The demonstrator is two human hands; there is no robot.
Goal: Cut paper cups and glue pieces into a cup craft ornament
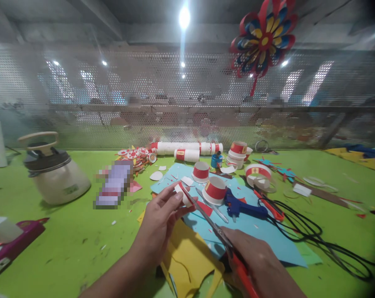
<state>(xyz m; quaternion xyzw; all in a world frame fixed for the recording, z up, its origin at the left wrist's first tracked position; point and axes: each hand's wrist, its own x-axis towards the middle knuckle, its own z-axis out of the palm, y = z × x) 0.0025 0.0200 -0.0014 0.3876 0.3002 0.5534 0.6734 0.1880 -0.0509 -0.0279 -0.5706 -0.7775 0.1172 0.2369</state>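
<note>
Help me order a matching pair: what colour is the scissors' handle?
The scissors' handle is red; it shows best in the head view.

Red-handled, grey-bladed scissors — a red-and-white paper piece — navy glue gun, pale-blue sheet, yellow sheet, lime-green bench.

the paper piece, small, white and red-edged, is slightly curved and pinched up on its side between the thumb and fingers of the left hand. the scissors, grey metal with red handles, slant up and leftward from the right hand, their blade ends right at the piece's red edge.
</note>
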